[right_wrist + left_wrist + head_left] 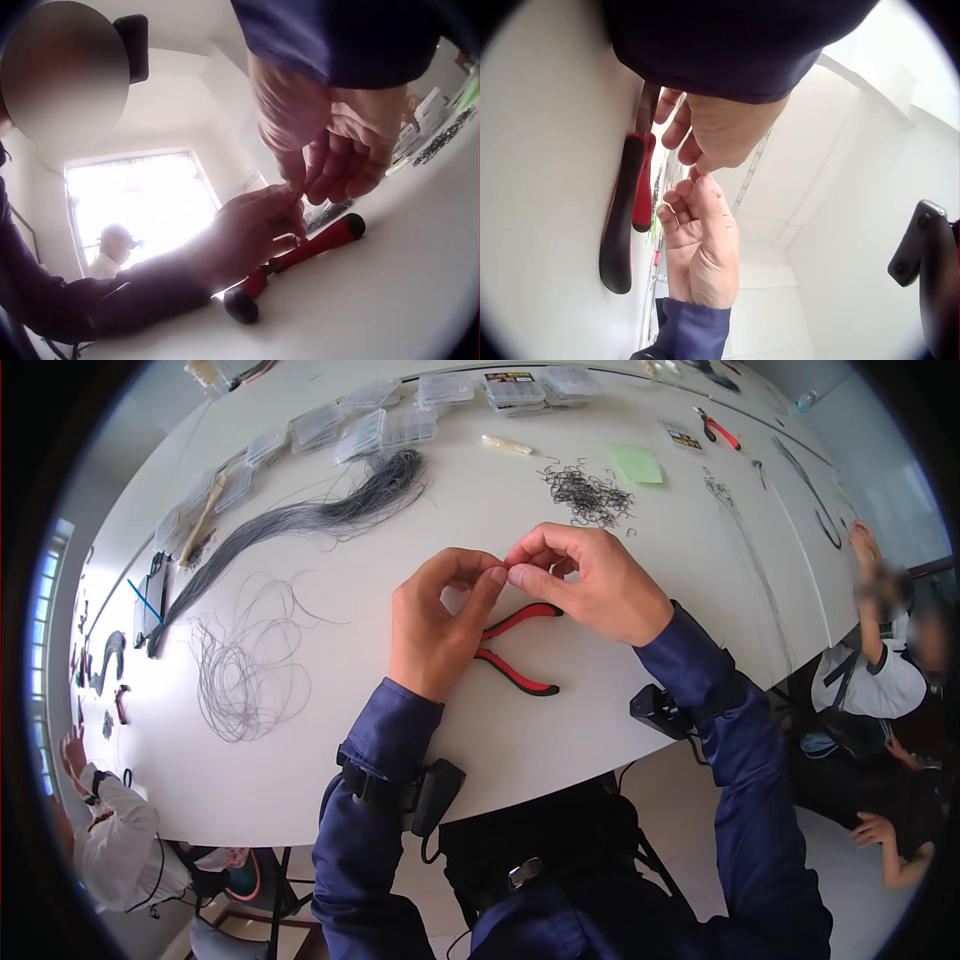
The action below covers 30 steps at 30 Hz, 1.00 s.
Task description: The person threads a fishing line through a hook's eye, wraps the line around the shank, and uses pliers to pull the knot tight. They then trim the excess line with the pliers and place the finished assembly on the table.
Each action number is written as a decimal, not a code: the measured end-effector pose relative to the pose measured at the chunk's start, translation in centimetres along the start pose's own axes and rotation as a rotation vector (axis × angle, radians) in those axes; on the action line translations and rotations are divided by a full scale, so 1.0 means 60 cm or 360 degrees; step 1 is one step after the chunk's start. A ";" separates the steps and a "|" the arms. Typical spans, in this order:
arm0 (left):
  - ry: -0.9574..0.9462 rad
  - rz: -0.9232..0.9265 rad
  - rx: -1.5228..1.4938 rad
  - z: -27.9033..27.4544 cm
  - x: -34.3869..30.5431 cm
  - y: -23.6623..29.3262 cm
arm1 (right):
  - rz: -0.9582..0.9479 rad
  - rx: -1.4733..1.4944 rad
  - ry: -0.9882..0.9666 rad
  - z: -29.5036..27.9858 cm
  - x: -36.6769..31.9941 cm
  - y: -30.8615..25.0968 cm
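Above the white table, my left hand (440, 622) and right hand (605, 585) meet fingertip to fingertip. Each pinches between thumb and index finger at the same spot; the small thing held there is hidden by the fingertips, and I cannot tell its kind. Pliers with red and black handles (522, 617) lie spread on the table under the hands, their head covered by the left hand. In the left wrist view the pliers' handle (619, 217) is beside the hands. Past the right hand lies a pile of small dark hooks (588, 495).
A long grey bundle of line (300, 518) and a loose tangle of line (235, 712) lie at left. Clear plastic boxes (410, 426) line the back. A green paper (637, 463), more pliers (720, 432) and thin strands (750, 540) are at right. People sit at both sides.
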<state>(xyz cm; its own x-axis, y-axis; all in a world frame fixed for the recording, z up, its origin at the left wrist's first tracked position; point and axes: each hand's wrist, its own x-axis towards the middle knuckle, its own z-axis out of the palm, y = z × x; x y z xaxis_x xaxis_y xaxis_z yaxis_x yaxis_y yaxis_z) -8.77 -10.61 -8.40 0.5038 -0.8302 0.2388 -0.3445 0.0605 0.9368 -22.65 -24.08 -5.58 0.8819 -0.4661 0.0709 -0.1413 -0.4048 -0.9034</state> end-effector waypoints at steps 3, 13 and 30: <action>0.0017 -0.0024 -0.0021 0.001 0.001 0.000 | 0.0015 0.0026 -0.0005 -0.001 0.004 0.005; -0.0015 -0.0010 0.0088 -0.001 0.002 0.001 | 0.0166 0.0388 -0.0093 -0.004 0.011 0.018; 0.0051 -0.0082 0.0057 0.004 0.003 0.002 | 0.0182 0.0444 -0.0117 0.001 0.011 0.037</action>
<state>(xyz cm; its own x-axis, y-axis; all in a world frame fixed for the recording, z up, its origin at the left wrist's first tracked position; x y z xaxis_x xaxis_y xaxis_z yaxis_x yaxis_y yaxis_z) -8.91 -10.86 -8.33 0.5467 -0.8133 0.1990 -0.3451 -0.0023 0.9386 -22.33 -25.22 -7.55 0.8988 -0.4342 -0.0596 -0.1217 -0.1167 -0.9857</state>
